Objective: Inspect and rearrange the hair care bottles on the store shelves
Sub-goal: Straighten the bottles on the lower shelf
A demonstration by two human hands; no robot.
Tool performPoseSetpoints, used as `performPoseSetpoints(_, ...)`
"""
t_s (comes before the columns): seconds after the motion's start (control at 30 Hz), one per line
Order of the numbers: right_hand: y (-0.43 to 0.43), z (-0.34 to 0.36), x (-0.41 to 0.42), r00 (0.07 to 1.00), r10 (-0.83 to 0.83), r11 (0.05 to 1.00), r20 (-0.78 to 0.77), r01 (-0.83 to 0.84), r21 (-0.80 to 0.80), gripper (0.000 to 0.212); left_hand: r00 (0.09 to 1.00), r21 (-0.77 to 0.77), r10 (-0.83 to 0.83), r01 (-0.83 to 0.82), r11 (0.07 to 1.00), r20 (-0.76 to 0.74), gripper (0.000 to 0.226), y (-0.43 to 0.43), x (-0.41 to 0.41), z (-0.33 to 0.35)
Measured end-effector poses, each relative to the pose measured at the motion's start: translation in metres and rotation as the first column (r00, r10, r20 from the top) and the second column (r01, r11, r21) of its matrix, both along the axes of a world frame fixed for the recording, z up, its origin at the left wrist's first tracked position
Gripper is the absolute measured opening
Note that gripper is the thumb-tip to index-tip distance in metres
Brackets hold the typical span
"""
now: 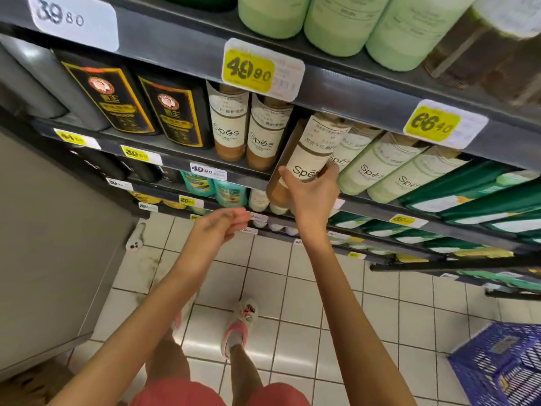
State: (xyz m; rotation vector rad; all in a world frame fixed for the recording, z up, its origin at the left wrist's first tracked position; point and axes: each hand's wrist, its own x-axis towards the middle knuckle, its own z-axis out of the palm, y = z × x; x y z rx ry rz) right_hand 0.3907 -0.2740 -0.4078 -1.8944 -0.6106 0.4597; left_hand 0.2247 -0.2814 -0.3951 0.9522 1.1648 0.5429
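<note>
The right grip [313,194] holds the amber Spēs bottle [317,142] low down, tilted at the front of the shelf [175,164], between two matching amber bottles [248,133] and the pale green bottles [377,165]. The left grip [219,227] hangs loosely curled, holding nothing. It seems best to turn the label forward and ease the bottle straight back into the gap without knocking its neighbours. Its base is behind the fingers and its cap is under the upper shelf. The fine print is blurred.

Held bottle [310,153] between 2 shelf bottle [248,128] groups.
</note>
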Motion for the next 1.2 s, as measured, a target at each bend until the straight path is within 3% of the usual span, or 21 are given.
performPoseSetpoints(0.37,0.016,-0.026,-0.005,0.973,-0.059,0.998,0.221,0.054,0.031,0.073,0.999,-0.018,0.018,-0.019,1.0,-0.033,0.027,-0.001,-0.006,-0.007)
performPoseSetpoints(0.77,0.04,-0.034,-0.011,0.96,-0.203,0.976,0.191,0.182,0.121,0.076,0.996,-0.056,0.021,-0.026,0.998,-0.09,0.028,-0.011,-0.021,-0.016)
performPoseSetpoints(1.0,0.03,-0.04,-0.004,0.977,-0.154,0.988,0.15,0.15,0.037,0.052,0.996,-0.06,0.019,-0.025,0.998,-0.088,0.026,-0.014,-0.019,-0.018)
performPoseSetpoints(1.2,0.041,-0.036,-0.005,0.966,-0.231,0.973,0.115,0.227,0.046,0.05,0.993,-0.061,0.011,-0.018,0.998,-0.117,0.028,-0.018,-0.019,-0.021)
